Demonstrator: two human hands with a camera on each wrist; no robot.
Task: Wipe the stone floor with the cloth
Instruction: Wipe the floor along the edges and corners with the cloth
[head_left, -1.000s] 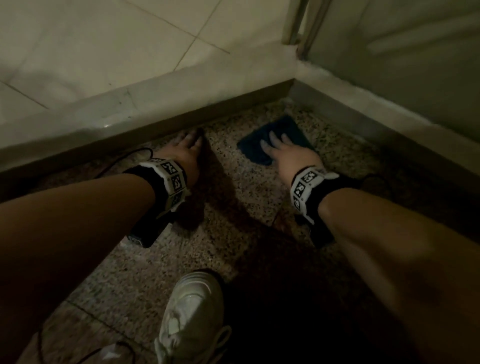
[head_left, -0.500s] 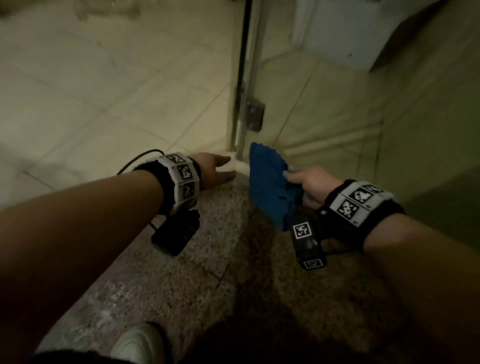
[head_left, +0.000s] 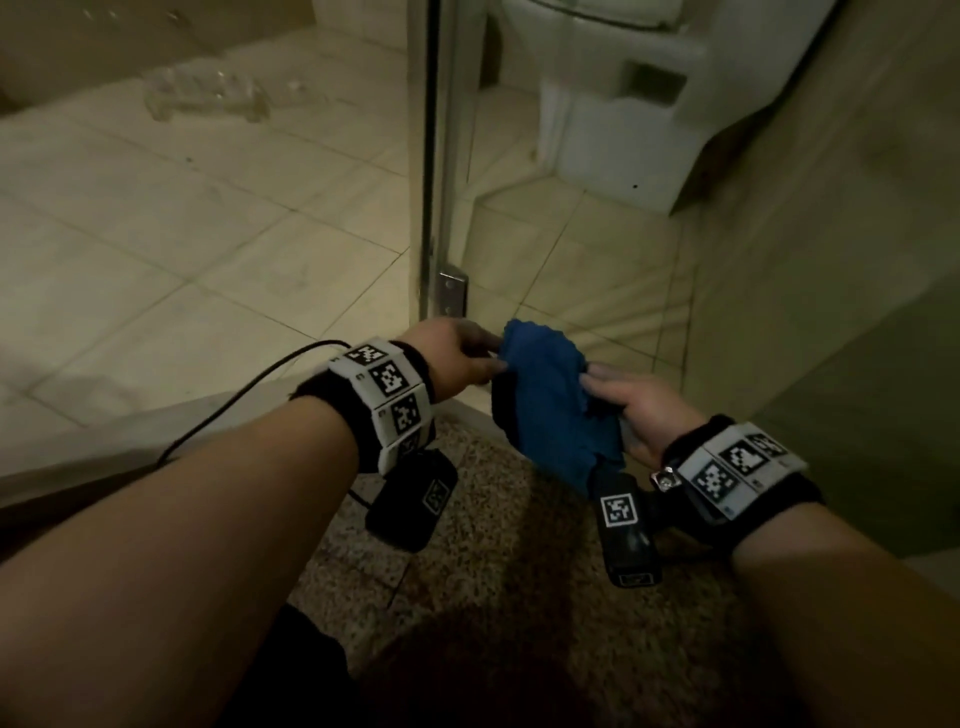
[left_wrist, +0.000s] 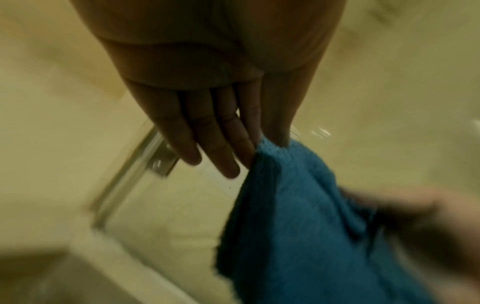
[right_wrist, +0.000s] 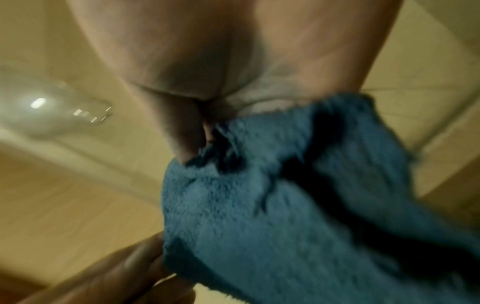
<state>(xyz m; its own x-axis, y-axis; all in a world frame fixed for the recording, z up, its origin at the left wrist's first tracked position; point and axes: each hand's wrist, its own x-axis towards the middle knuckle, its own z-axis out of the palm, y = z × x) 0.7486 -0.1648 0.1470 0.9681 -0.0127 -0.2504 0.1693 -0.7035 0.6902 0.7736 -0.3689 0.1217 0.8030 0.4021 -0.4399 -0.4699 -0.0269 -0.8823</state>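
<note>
A blue cloth (head_left: 553, 400) hangs in the air between both hands, above the speckled stone floor (head_left: 483, 561). My left hand (head_left: 460, 356) pinches its upper left corner; in the left wrist view the cloth (left_wrist: 298, 226) is caught between thumb and forefinger, and the other fingers (left_wrist: 221, 150) lie straight. My right hand (head_left: 631, 408) grips the cloth's right edge. The right wrist view is filled by the cloth (right_wrist: 285, 205), bunched under my right hand (right_wrist: 197, 131). The cloth does not touch the floor.
A raised stone curb (head_left: 156, 436) borders the speckled floor on the left. A glass door with a metal frame (head_left: 431, 171) and hinge (head_left: 452, 291) stands straight ahead. Beige tiles (head_left: 182, 234) lie beyond, a white toilet base (head_left: 618, 119) at the back right.
The cloth left the floor's corner and was lifted by the right hand. The left hand has since come off the curb and taken the cloth's upper corner. The head view has tilted upward.
</note>
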